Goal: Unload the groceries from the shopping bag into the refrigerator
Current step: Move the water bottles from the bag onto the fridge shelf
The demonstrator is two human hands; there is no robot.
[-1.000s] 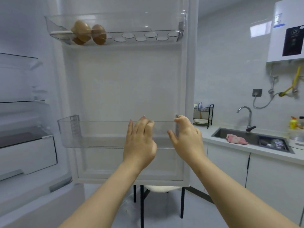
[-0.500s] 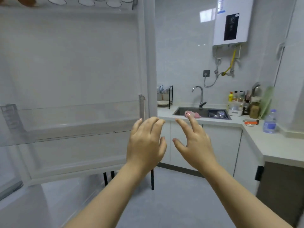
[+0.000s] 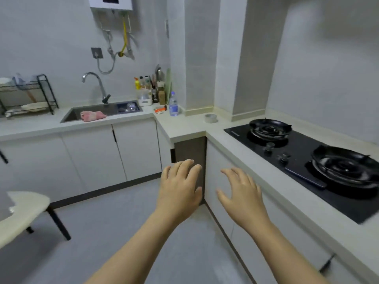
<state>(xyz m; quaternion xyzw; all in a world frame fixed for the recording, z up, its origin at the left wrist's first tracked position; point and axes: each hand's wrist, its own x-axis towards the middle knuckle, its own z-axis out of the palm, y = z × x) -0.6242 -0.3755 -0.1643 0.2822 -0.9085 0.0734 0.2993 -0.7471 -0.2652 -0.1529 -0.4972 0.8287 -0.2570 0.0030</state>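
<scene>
Left hand (image 3: 180,189): palm down, fingers straight, slightly spread, empty, in air above floor. Right hand (image 3: 242,193): just beside it, not touching it, fingers spread, empty, in front of white cabinet front (image 3: 213,160).

Gas hob (image 3: 303,160): right of and beyond right hand.
Water bottle (image 3: 173,104), tape roll (image 3: 210,118): on counter beyond both hands.
Sink (image 3: 73,114): far left beyond left hand, pink cloth (image 3: 92,116) draped on its front rim.
Stool (image 3: 24,210): left of left forearm.

Shopping bag, refrigerator: whereabouts cannot be told from this view.
</scene>
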